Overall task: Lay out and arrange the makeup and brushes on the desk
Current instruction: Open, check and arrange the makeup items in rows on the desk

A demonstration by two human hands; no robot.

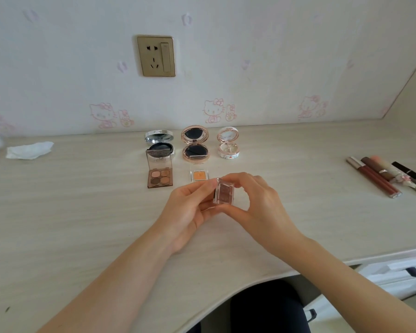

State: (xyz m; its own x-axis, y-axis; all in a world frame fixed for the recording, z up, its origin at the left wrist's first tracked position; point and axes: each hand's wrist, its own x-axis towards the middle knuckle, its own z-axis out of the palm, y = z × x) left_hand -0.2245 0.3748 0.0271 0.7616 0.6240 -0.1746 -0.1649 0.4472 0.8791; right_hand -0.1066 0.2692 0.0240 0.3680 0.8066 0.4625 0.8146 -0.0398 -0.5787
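Observation:
Both my hands hold a small clear eyeshadow case [222, 192] with a brown pan above the pale desk [82, 212]. My left hand [190, 212] cups it from below and the left. My right hand [257, 203] pinches it from the right and top. Behind it lie an open four-colour eyeshadow palette [159, 173] and an open single orange eyeshadow [199, 173]. Further back stand three open compacts: a silver one [159, 143], a rose-gold one [195, 144] and a white one [228, 145].
Several lip glosses, tubes and pencils [384, 177] lie in a group at the right. A crumpled white tissue [29, 150] sits at the left. A wall socket [156, 56] is on the wallpapered wall. The desk's curved front edge [250, 282] runs near my lap.

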